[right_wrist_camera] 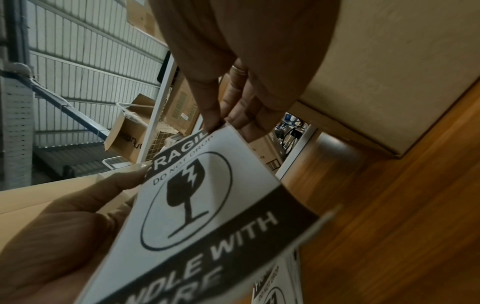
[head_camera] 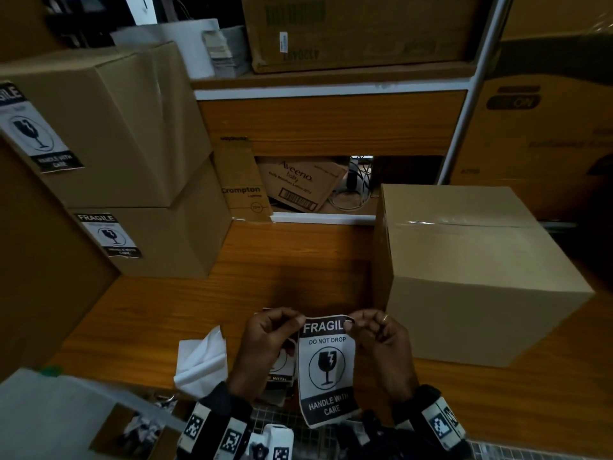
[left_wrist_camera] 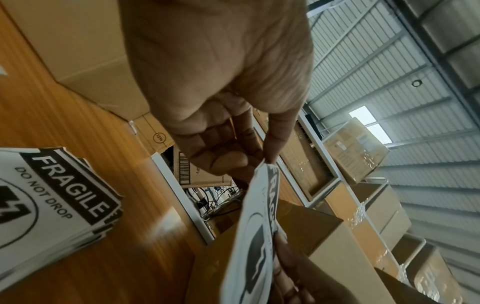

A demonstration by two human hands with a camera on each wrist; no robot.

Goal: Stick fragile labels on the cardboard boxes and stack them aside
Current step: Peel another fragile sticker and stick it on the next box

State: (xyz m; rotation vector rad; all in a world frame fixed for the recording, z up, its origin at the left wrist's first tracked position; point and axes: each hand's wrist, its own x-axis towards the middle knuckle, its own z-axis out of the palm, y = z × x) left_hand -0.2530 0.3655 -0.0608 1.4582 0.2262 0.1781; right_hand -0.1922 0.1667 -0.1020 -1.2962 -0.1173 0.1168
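A black-and-white fragile label point(head_camera: 326, 368) hangs above the wooden table point(head_camera: 298, 260), held by its two top corners. My left hand point(head_camera: 268, 340) pinches the top left corner, my right hand point(head_camera: 381, 340) the top right one. In the left wrist view the label point(left_wrist_camera: 259, 226) shows edge-on below my left fingertips point(left_wrist_camera: 271, 152). The right wrist view shows its printed face point(right_wrist_camera: 197, 205). A plain taped cardboard box point(head_camera: 471, 270) without a label stands to the right. Two labelled boxes point(head_camera: 109, 127) are stacked at the left. More labels point(left_wrist_camera: 52, 201) lie in a pile under my left hand.
Crumpled white backing paper point(head_camera: 202, 360) lies left of my hands. A wooden shelf unit point(head_camera: 331, 124) with cartons rises behind the table. A large yellow carton point(head_camera: 544, 144) stands at far right. A pale box point(head_camera: 49, 413) sits at the near left corner.
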